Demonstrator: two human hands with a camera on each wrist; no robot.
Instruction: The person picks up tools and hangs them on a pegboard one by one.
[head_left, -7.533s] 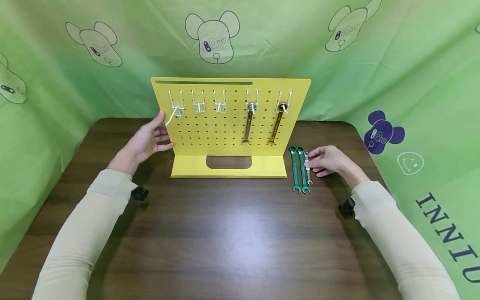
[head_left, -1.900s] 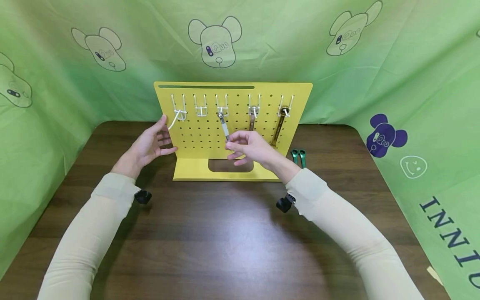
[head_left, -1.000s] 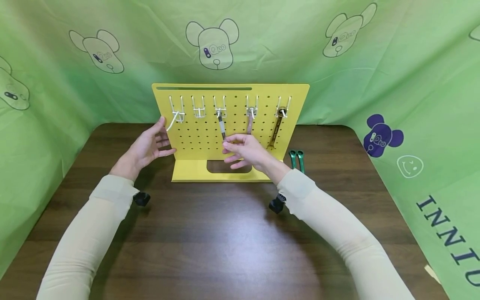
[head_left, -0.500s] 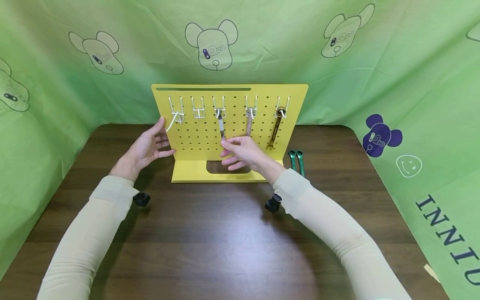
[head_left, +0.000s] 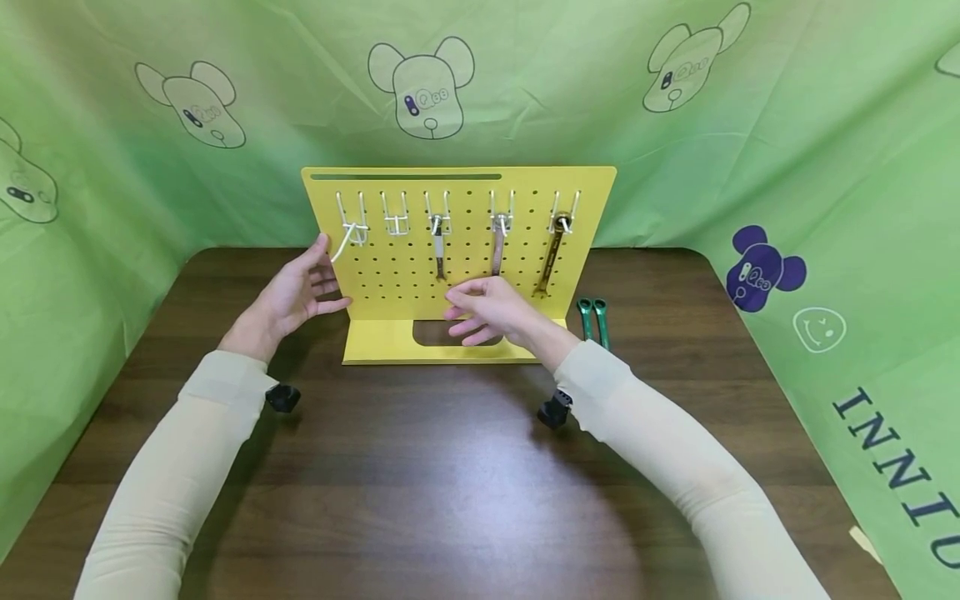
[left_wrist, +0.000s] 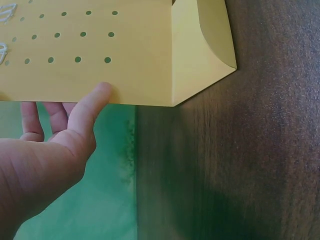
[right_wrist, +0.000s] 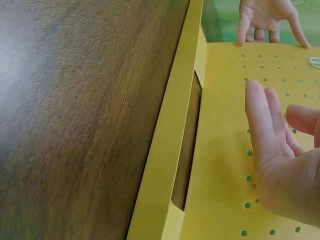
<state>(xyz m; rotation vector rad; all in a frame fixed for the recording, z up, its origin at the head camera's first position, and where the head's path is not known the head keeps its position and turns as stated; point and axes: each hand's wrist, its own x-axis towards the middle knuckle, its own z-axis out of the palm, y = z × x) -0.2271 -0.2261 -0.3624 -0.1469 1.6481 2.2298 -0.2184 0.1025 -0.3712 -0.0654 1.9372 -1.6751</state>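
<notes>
A yellow pegboard [head_left: 390, 283] stands upright on the table. My left hand [head_left: 296, 287] holds its left edge; in the left wrist view one finger of that hand [left_wrist: 60, 150] lies on the front face and others reach behind. A small silver combination wrench [head_left: 439, 250] with a pale label hangs from the third hook from the left. Just below its open end is my right hand [head_left: 491, 312], apart from the wrench, with nothing in its fingers. In the right wrist view the fingers of this hand [right_wrist: 285, 155] are relaxed in front of the board.
Another silver wrench [head_left: 498, 246] and a dark bronze wrench [head_left: 551, 258] hang on the two right hooks. Two bare white hooks [head_left: 396, 218] are at the left; one longer hook [head_left: 347, 237] juts forward. Two green wrenches [head_left: 592, 321] lie right of the board, partly hidden by the right sleeve.
The small silver wrench went from the table at the right to the third hook. My right hand has let go of it and dropped slightly. The left hand has stayed on the edge.
</notes>
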